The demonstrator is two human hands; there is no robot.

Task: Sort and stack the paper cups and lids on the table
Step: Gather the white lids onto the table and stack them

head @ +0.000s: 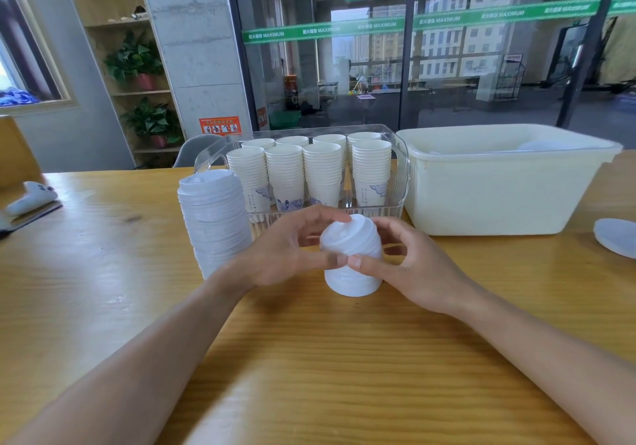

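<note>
Both hands work a short lid stack point(351, 255) standing on the surface point(309, 358), front centre. Left hand point(285, 250) curls over the stack's left side, fingers point(323, 217) arched onto the top lid, thumb pressing the front; right hand point(413, 265) grips the right side, thumb tip meeting the left thumb at the front, other fingers wrapped behind (mostly hidden). Tall lid stack point(215, 221) stands just left, touching the clear tray point(401, 169) that holds rows of stacked cups point(320, 176). White bin point(499, 186) sits right of the tray; one loose lid point(616, 238) lies at the far right edge. Step in hand looks like squaring the small stack. To do it well: squeeze evenly from both sides, press the top down lightly so lids nest flush, keep it upright, don't crush rims. Then likely lift it as one unit onto the tall stack, which leans slightly, so seat it centred.
</note>
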